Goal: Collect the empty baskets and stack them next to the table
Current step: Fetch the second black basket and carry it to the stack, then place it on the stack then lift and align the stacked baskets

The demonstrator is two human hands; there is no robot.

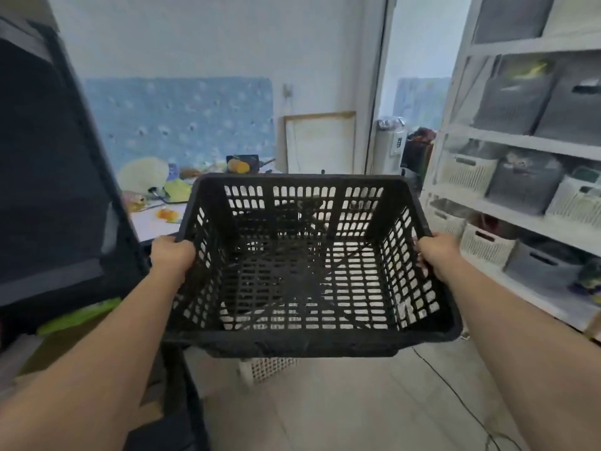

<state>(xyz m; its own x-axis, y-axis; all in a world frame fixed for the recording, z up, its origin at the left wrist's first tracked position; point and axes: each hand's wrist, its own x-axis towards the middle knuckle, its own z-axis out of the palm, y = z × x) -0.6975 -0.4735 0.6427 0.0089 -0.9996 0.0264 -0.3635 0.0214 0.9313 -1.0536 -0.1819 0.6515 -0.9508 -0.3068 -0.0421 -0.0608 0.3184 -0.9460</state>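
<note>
An empty black slatted basket point(309, 340) hangs in the air in front of me, held level at about waist height. My left hand point(172, 255) grips its left rim and my right hand point(437, 252) grips its right rim. Beyond the basket stands a white table point(153, 222) scattered with toys and small items. Under the basket, on the floor, the corner of a white lattice basket point(266, 369) shows; most of it is hidden.
A dark rack point(65, 190) rises close on my left. White shelves point(520, 141) on the right carry grey and white storage baskets. A thin cable point(455, 395) runs across the pale floor at lower right. A doorway opens behind at centre right.
</note>
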